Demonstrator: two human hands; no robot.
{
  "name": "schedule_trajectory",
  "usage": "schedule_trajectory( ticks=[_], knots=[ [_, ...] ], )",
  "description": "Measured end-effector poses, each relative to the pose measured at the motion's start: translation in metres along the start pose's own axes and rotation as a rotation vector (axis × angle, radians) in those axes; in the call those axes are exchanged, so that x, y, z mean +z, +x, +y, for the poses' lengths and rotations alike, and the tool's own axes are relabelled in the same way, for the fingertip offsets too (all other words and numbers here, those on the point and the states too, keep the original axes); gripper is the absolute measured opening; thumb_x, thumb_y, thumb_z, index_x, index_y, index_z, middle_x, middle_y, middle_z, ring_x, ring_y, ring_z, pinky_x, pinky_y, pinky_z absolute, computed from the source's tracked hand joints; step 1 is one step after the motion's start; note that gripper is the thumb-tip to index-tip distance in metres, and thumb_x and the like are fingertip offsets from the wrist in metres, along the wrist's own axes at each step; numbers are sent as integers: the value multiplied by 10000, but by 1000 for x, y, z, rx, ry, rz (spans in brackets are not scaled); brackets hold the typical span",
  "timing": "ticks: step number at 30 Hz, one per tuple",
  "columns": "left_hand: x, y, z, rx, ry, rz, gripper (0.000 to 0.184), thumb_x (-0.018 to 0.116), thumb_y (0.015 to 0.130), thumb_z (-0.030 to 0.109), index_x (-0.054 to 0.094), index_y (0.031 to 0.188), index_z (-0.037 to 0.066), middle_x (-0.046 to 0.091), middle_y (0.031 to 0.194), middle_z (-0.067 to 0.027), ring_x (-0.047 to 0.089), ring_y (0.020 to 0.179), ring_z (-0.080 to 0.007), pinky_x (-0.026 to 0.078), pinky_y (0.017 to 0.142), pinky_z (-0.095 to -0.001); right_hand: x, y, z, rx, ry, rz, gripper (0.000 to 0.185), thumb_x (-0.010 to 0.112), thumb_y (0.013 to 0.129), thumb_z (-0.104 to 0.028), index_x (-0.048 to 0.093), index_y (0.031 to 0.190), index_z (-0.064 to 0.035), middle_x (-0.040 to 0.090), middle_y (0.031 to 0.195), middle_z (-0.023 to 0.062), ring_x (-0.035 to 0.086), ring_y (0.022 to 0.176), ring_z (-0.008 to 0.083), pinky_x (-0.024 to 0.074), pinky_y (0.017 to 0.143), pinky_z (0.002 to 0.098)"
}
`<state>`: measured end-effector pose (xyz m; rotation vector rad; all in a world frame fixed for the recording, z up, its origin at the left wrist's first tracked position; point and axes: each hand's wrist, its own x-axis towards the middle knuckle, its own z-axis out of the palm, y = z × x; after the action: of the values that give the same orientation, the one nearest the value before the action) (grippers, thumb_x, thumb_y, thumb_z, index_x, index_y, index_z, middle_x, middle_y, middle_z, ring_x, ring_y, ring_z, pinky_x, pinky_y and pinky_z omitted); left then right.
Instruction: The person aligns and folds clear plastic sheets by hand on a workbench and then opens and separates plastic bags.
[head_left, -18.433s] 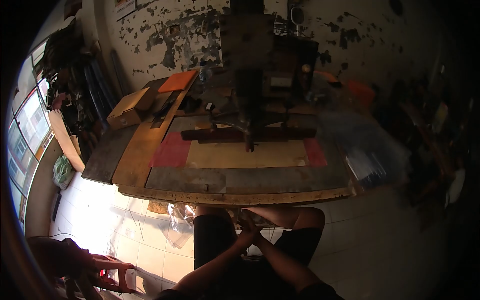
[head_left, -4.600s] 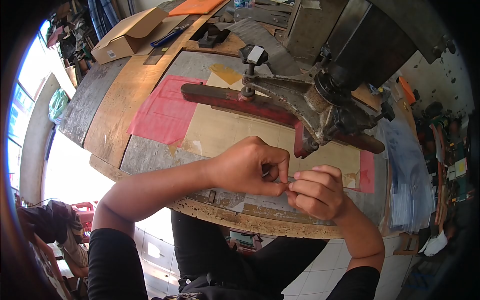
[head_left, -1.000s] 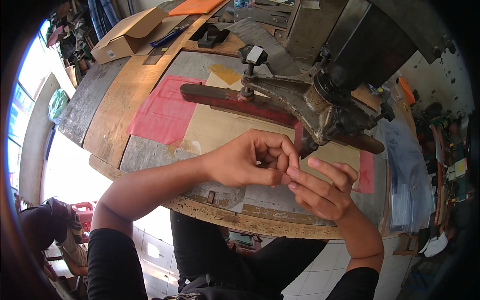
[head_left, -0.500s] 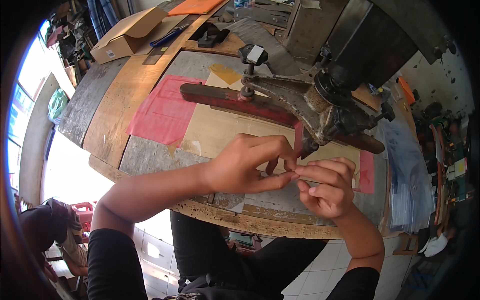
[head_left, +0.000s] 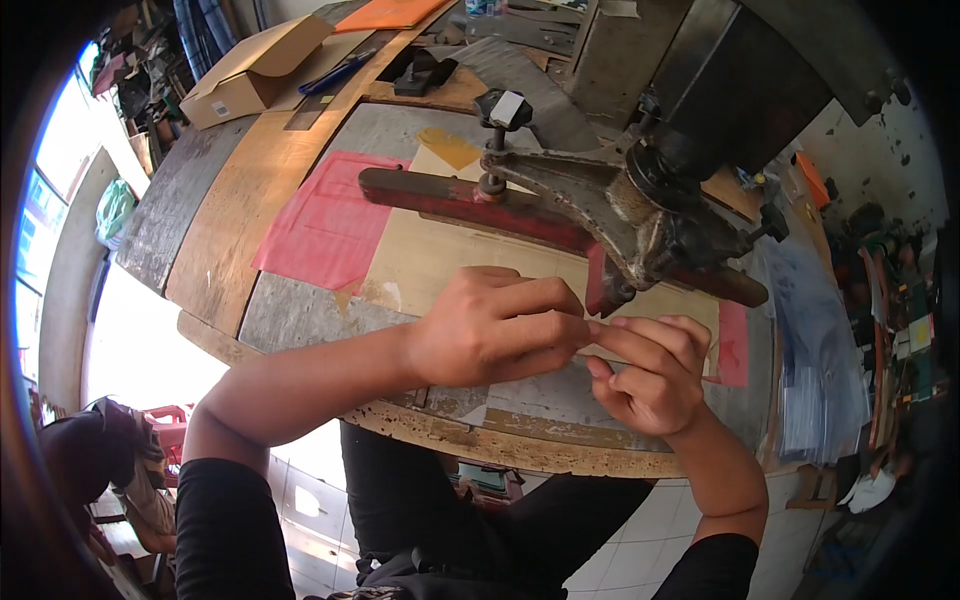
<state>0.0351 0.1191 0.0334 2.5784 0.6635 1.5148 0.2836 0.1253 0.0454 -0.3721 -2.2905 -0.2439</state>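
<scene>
Over the front of the workbench, my left hand [head_left: 500, 328] and my right hand [head_left: 655, 372] meet at the fingertips. The left fingers are closed in a pinch at the tip of the right index finger; anything between them is too small or hidden to make out. My right index finger stretches toward the left hand, its thumb stands apart below, and its other fingers are partly bent. Just behind the hands is a metal press arm with a long red bar [head_left: 470, 212]. Under that bar lie a tan board [head_left: 415, 262] and a pink sheet [head_left: 325, 222].
A cardboard box [head_left: 260, 75] stands at the back left beside a blue pen-like tool [head_left: 338, 74]. The press's dark column [head_left: 745, 85] rises at the back right. Clear plastic sheets [head_left: 815, 350] hang over the right side. The worn wooden bench edge [head_left: 500, 450] runs before my lap.
My left thumb and fingers have closed together and turned over the right index fingertip. My right thumb has shifted slightly left and down. The press and sheets are unmoved.
</scene>
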Motion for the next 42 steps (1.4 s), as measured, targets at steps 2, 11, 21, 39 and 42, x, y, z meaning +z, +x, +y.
schedule_trajectory(
  ticks=[2, 11, 21, 39, 42],
  knots=[
    [-1, 1, 0, 39, 39, 11, 309, 865, 750, 39, 684, 994, 91, 697, 914, -35, 683, 648, -176, 519, 521, -298, 0, 0, 0, -2, -2, 1, 319, 816, 886, -121, 534, 1033, -156, 793, 1119, -8, 685, 1089, 166, 424, 990, 379],
    [-4, 3, 0, 97, 103, 4, 320, 854, 742, 56, 658, 990, 104, 699, 927, -19, 628, 593, -143, 478, 507, -291, 0, 1, 0, -14, -13, -2, 329, 814, 891, -127, 519, 1034, -158, 797, 1129, -15, 685, 1112, 157, 408, 1006, 374],
    [-2, 2, -1, 103, 110, 23, 339, 863, 734, 54, 652, 997, 90, 709, 939, -26, 644, 611, -145, 483, 507, -288, 0, 0, 0, -16, -28, -3, 322, 814, 898, -135, 519, 1024, -158, 804, 1116, -25, 684, 1120, 154, 398, 1027, 381],
    [-2, 3, 1, 68, 102, 14, 331, 868, 734, 41, 677, 1001, 79, 717, 922, -35, 687, 655, -158, 519, 528, -285, 0, 3, -1, 4, -31, -10, 305, 812, 900, -138, 527, 1006, -163, 801, 1136, -14, 689, 1108, 158, 403, 1008, 371],
    [-2, 3, 1, 57, 100, 39, 347, 872, 724, 41, 672, 1004, 85, 720, 926, -32, 689, 652, -158, 518, 527, -283, 0, 3, -1, 0, -30, -9, 298, 805, 912, -146, 519, 992, -165, 803, 1143, -9, 687, 1119, 157, 403, 1006, 367]
  ],
)
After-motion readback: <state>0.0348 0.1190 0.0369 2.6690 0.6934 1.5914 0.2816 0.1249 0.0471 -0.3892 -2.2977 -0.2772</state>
